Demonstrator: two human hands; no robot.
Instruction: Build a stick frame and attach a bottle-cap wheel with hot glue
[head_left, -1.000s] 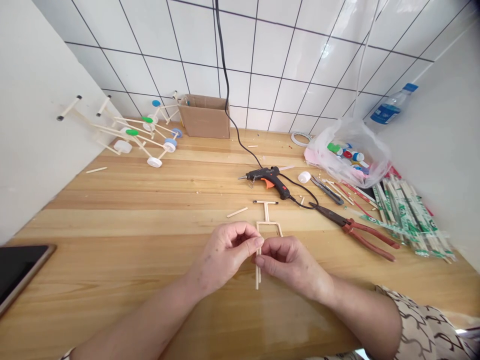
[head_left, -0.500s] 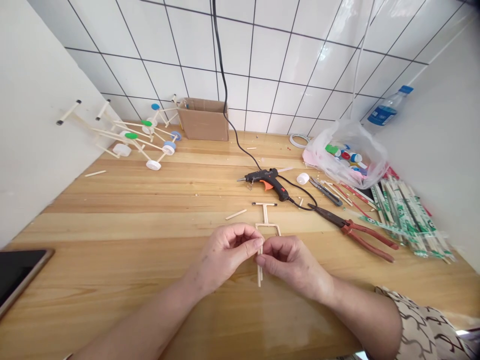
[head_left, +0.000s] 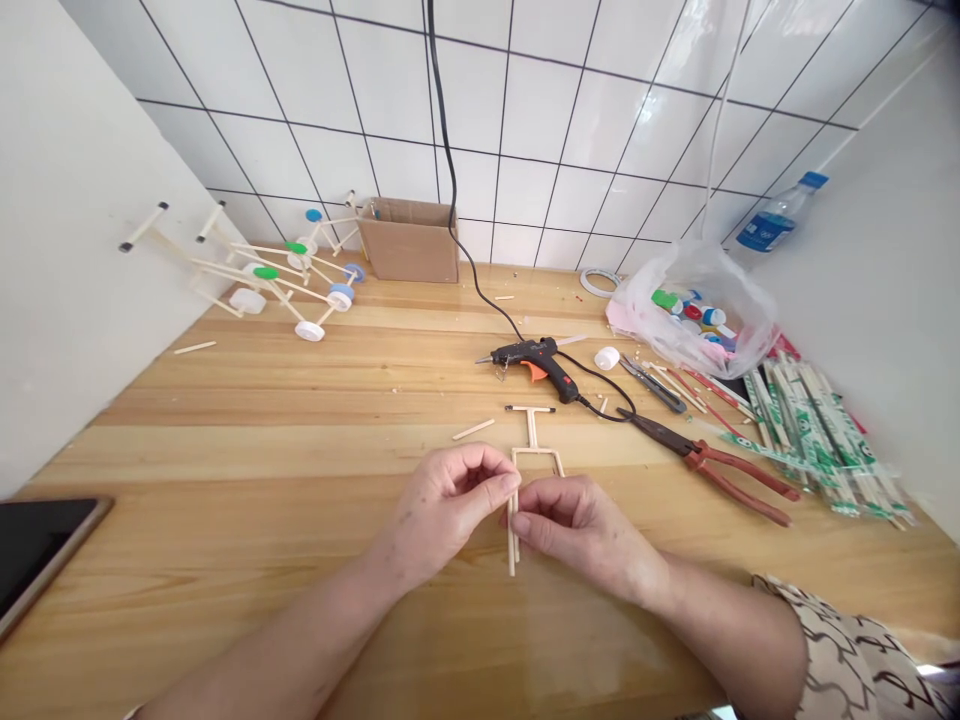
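A small frame of thin wooden sticks (head_left: 535,451), with a T-shaped bar dark at both ends, lies on the table just beyond my fingers. My left hand (head_left: 454,510) is closed, thumb and forefinger pinching a wooden stick (head_left: 511,555) beside the frame's left leg. Low on the same stick, the thumb and fingers of my right hand (head_left: 581,525) close from the right. Two stick ends point toward me below the hands, side by side. My fingers hide where the stick meets the frame, and also the frame's right leg.
Beyond the frame lies a black glue gun (head_left: 532,358) with its cord. Pliers (head_left: 705,460), a utility knife (head_left: 652,384) and wrapped chopsticks (head_left: 817,430) are on the right. Bottle-cap-wheeled stick models (head_left: 277,275) stand far left near a cardboard box (head_left: 411,245). A tablet-like device (head_left: 45,550) lies left.
The lower ends of the sticks have shifted slightly left, and my right fingers have moved a little along with them. Both hands keep their pinch.
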